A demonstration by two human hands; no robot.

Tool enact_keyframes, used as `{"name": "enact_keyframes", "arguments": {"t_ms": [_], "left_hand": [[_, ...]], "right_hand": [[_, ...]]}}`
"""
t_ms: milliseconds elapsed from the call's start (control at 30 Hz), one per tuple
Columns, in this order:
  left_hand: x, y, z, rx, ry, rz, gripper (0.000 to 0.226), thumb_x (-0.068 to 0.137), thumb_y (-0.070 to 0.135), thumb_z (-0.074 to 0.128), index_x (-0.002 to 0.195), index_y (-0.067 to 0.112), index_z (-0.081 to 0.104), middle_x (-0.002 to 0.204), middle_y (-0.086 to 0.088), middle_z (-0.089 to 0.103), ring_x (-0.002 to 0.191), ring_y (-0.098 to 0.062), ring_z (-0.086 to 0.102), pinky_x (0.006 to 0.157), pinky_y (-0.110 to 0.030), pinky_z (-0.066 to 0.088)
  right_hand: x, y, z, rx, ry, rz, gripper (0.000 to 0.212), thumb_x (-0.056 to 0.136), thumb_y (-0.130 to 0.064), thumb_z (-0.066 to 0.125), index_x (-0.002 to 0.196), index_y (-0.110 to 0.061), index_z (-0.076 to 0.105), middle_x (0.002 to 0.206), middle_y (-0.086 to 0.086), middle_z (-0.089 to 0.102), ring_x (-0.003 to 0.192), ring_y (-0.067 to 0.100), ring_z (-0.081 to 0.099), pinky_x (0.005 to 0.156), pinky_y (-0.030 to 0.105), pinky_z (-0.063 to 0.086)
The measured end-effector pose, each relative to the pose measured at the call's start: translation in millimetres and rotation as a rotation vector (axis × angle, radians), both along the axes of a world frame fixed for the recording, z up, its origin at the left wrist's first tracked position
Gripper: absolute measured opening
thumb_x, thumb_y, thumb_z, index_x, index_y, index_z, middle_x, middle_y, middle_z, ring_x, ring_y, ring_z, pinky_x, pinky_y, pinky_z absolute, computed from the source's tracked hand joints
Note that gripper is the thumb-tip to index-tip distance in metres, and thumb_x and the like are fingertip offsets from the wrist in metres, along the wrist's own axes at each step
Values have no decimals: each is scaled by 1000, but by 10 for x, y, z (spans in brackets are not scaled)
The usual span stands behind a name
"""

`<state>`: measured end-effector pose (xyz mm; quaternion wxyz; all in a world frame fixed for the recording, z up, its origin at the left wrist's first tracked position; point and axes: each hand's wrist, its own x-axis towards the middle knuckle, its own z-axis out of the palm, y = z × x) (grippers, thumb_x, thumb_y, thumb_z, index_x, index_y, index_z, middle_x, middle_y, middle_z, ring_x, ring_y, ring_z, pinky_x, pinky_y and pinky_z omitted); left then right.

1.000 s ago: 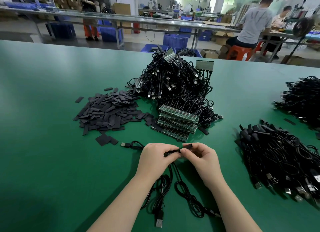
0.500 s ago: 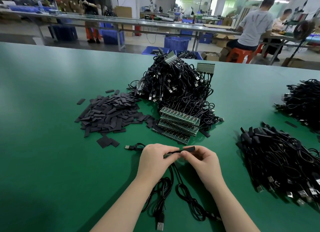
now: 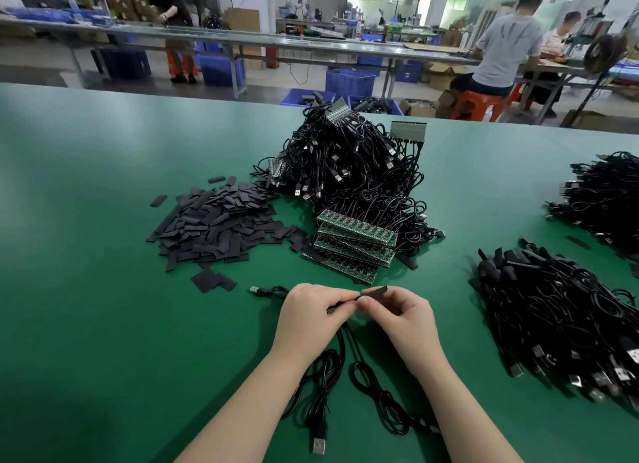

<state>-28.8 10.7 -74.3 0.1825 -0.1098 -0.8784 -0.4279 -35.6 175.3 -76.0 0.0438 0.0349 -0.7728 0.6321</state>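
Observation:
My left hand [image 3: 311, 315] and my right hand [image 3: 401, 319] meet just above the green table [image 3: 86, 289], near its front edge. The right hand pinches a short black sleeve [image 3: 375, 292] that sticks out past its fingertips. The left hand pinches the end of a black USB cable [image 3: 325, 386], a small board end that my fingers mostly hide. The cable hangs down between my forearms in loops, and its USB plug [image 3: 318, 445] lies near the bottom edge. A second USB plug [image 3: 257, 290] lies left of my left hand.
A heap of flat black sleeves [image 3: 214, 224] lies at centre left. Behind my hands stands a stack of green circuit boards [image 3: 352, 244] against a tall pile of black cables [image 3: 345, 165]. More cable piles lie at the right [image 3: 560, 317] and far right [image 3: 605, 199]. People work at benches beyond.
Both hands have stayed together at the same spot. The black sleeve in my right hand has shifted slightly against the cable end.

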Motion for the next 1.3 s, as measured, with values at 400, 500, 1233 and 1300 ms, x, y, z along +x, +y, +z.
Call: {"name": "enact_keyframes", "arguments": {"t_ms": [400,500,1233,1300], "left_hand": [[-4,35,1,-42,93,-9,15,82,29,71,94,28,79,86,15,75,78,-1,65,81,-33,50],[-12,30,-12,-39,72,-14,16,83,28,72,97,29,79,88,15,75,81,-1,66,83,-35,50],[-3,29,2,12,5,-32,18,86,28,73,103,34,76,80,12,74,75,-7,60,83,-27,46],[-6,44,6,33,-5,-40,18,86,29,72,102,35,76,83,13,74,78,-6,61,83,-25,46]], "right_hand": [[8,-5,15,-29,6,-14,8,81,-19,80,75,-21,77,74,19,69,66,20,56,66,39,46],[0,-9,7,-24,-2,-22,8,81,-21,80,74,-19,77,74,21,69,66,20,56,66,39,46],[2,-19,6,-10,-13,-14,9,82,-27,79,74,-27,76,73,12,71,64,13,57,61,29,46],[6,-13,12,-24,-9,-22,9,83,-27,78,74,-27,76,74,14,71,65,14,57,62,31,47]]}}
